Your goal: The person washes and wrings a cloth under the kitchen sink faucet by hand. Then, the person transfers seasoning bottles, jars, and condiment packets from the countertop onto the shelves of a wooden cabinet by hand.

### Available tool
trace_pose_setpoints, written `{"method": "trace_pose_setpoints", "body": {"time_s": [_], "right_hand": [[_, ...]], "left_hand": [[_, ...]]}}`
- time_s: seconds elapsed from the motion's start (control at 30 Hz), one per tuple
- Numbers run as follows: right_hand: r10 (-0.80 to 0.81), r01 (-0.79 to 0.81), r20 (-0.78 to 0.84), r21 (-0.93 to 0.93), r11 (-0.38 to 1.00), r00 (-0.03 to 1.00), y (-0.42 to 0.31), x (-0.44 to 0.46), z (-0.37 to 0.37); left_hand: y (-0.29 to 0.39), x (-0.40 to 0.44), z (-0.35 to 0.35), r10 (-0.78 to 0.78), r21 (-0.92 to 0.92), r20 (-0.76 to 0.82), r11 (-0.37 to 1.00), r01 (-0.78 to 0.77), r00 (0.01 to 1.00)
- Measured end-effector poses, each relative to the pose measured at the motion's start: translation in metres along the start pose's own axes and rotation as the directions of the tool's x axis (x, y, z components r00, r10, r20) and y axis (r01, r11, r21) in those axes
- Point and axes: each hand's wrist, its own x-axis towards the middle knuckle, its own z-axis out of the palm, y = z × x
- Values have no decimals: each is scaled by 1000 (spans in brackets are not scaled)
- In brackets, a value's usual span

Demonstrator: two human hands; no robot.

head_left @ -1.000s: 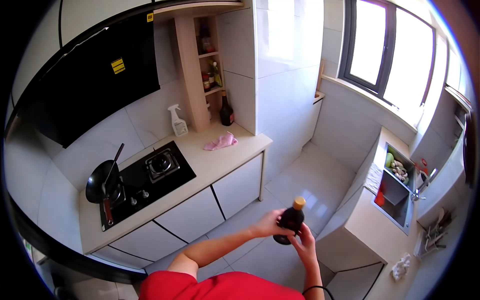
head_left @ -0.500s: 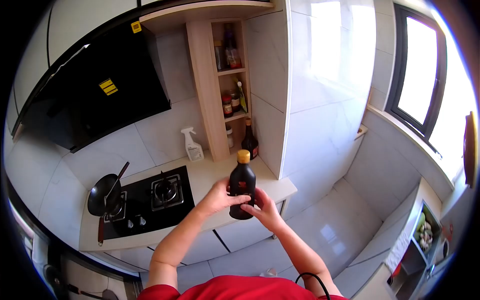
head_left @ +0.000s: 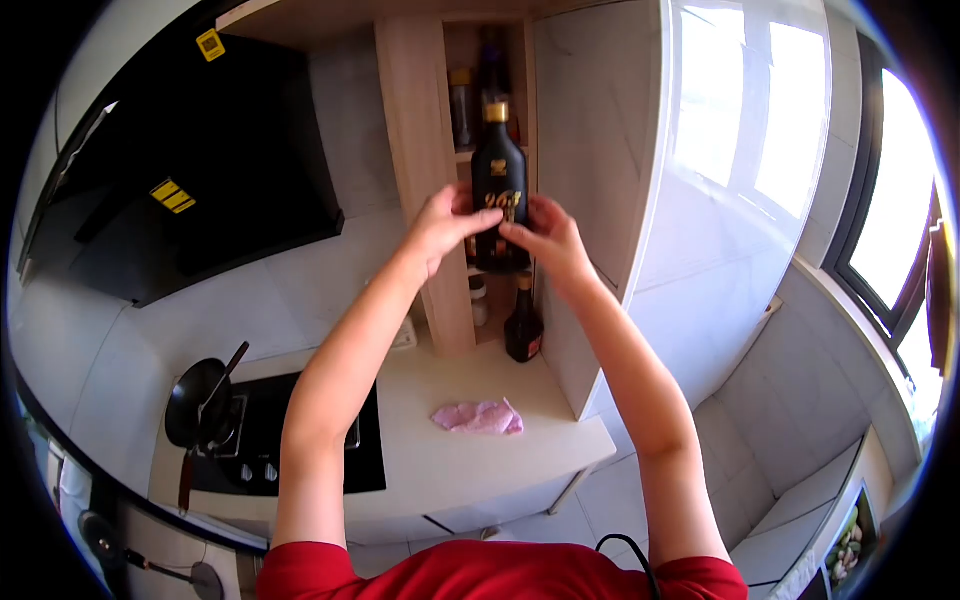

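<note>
A black bottle [head_left: 499,165] with a gold cap and gold lettering stands upright in the air before the wooden shelf [head_left: 415,170]. My left hand [head_left: 445,228] grips its left side, thumb across the front. On the opposite side, my right hand [head_left: 552,240] grips it too, its thumb meeting the left one near the label. Behind the bottle, jars and bottles on the shelf are partly hidden. Below sit a small white-lidded jar [head_left: 479,302] and a dark bottle [head_left: 523,322] with a red label.
A crumpled pink cloth [head_left: 478,417] lies on the counter [head_left: 420,480]. To the left, a wok [head_left: 190,405] with a long-handled utensil rests on the black gas stove [head_left: 310,470], under the range hood [head_left: 230,170]. A tall glossy panel [head_left: 735,200] rises at right.
Both hands have raised the black bottle from above the counter to shelf height. Its visible label now shows gold lettering. The pink cloth has come into sight below.
</note>
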Motion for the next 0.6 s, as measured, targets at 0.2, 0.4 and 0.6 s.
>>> {"method": "trace_pose_setpoints", "body": {"time_s": [0.2, 0.4, 0.6], "right_hand": [[-99, 98, 13, 47, 994, 995, 12, 132, -6], [-175, 175, 18, 18, 984, 984, 46, 209, -18], [-201, 201, 1, 2, 980, 980, 72, 241, -22]], "left_hand": [[30, 120, -29, 147, 82, 13, 986, -147, 989], [12, 193, -42, 275, 209, -69, 944, -256, 959], [-35, 250, -48, 405, 466, -246, 846, -260, 880]]}}
